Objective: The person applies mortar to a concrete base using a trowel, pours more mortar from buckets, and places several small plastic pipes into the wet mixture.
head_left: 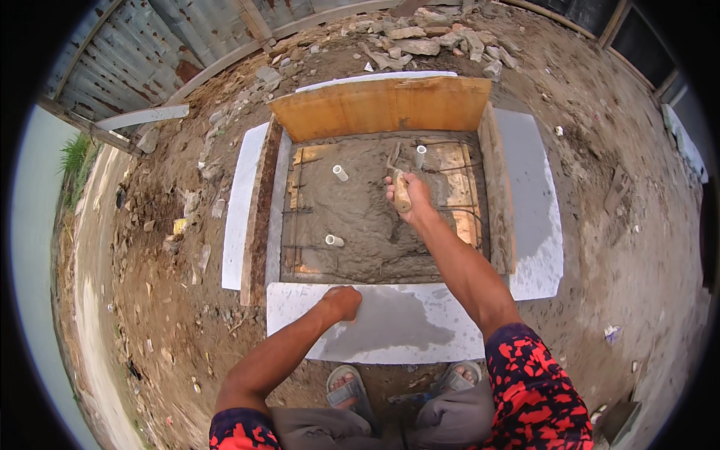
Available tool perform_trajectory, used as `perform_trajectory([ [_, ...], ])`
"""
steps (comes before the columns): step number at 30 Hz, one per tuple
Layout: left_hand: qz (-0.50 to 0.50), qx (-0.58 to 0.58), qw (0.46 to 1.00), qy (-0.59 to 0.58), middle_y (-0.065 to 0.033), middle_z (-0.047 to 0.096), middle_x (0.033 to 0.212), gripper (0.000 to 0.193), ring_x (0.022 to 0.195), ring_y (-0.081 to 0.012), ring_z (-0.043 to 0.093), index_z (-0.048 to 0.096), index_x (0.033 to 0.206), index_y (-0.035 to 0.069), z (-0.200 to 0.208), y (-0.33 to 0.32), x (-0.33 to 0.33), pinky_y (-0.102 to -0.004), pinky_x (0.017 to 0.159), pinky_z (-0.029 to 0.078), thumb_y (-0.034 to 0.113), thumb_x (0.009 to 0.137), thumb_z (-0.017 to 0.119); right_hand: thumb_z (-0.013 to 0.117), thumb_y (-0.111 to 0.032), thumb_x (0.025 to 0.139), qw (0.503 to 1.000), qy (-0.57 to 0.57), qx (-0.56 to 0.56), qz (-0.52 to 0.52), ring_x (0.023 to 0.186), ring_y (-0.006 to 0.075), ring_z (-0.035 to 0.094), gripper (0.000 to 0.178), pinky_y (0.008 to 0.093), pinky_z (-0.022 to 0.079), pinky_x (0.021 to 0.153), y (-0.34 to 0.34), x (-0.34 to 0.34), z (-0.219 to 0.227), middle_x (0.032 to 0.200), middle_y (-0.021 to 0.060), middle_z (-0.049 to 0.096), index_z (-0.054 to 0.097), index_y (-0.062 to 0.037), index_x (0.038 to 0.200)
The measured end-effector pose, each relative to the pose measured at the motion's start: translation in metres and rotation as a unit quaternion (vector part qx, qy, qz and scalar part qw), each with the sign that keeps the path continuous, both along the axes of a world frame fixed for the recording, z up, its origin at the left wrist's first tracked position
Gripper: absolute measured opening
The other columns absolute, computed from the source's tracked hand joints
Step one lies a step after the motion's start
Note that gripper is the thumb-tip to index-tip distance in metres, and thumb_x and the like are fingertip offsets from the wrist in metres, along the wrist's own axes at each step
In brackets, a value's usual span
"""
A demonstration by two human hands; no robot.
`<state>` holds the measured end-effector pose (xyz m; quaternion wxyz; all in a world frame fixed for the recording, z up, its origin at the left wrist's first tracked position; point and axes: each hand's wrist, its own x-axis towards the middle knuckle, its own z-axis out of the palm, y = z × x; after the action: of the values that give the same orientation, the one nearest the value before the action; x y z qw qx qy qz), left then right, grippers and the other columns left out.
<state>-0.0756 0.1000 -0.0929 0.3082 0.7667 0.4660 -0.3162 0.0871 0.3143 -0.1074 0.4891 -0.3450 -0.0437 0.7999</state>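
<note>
My right hand [414,196] is wrapped round the wooden handle of a trowel [402,199]. Its metal neck reaches away from me, and wet grey concrete smears or hides its blade. The concrete [360,210] lies inside a box form with an upright wooden board [379,105] at the far side. Three white pipe stubs [340,173] stick up out of it, one just right of the trowel. Closed into a fist, my left hand [343,302] leans on the white sheet [292,306] at the near side; nothing shows in its fingers.
Thin metal rods [304,210] cross the form's left and right sides. A white sheet [529,180] smeared with grey lies on the right. Broken rubble [420,46] is piled beyond the form, near a rusty corrugated metal fence [150,64]. My sandalled feet [349,386] stand close in front.
</note>
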Motion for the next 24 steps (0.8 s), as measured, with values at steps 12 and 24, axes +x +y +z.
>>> perform_trajectory([
  [12, 0.009, 0.007, 1.000, -0.017, -0.0182, 0.069, 0.095, 0.032, 0.094, -0.0309, 0.067, 0.072, 0.089, 0.001, -0.003, 0.003, -0.006, -0.0396, 0.081, 0.054, 0.023, 0.066, 0.078, 0.036, -0.018, 0.097, 0.952, -0.189, 0.054, 0.235, 0.057, 0.0170, 0.054, 0.028, 0.0298, 0.047, 0.042, -0.038, 0.065, 0.027, 0.092, 0.0139, 0.062, 0.046, -0.0002, 0.116],
  [24, 0.012, 0.013, 0.999, -0.036, -0.0189, 0.069, 0.091, 0.036, 0.093, -0.0337, 0.065, 0.071, 0.085, 0.000, -0.010, -0.014, -0.016, -0.0412, 0.084, 0.052, 0.029, 0.066, 0.079, 0.043, -0.017, 0.094, 0.863, -0.376, 0.076, 0.328, 0.053, 0.0131, 0.054, 0.028, 0.0262, 0.045, 0.040, -0.051, 0.128, 0.055, 0.090, 0.0151, 0.063, 0.050, 0.0011, 0.115],
])
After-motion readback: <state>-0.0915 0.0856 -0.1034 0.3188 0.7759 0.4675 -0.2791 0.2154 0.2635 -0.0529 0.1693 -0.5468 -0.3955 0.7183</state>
